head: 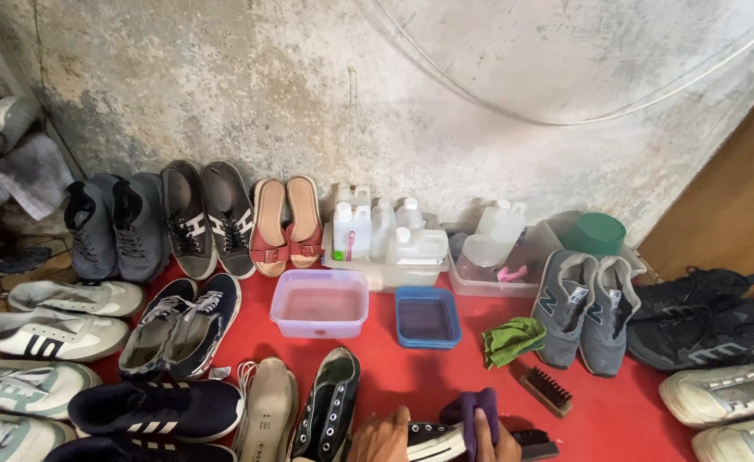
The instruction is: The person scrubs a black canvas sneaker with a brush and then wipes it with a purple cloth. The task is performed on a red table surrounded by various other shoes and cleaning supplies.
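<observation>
At the bottom edge my left hand (383, 441) grips a black-and-white sneaker (433, 438) by its side. My right hand (490, 438) is closed on a purple cloth (475, 411) pressed against the sneaker's toe. A dark brush (535, 443) lies just right of that hand. Another black sneaker with white laces (330, 406) stands left of my left hand on the red mat (445, 372). Only the tops of both hands show; the rest is cut off by the frame.
A pink tub of cloudy water (319, 302) and a blue tub (427, 316) sit ahead, with trays of white bottles (385, 233) by the wall. A green rag (512, 339), a wooden brush (546, 391), grey sneakers (584, 308) and many other shoes ring the mat.
</observation>
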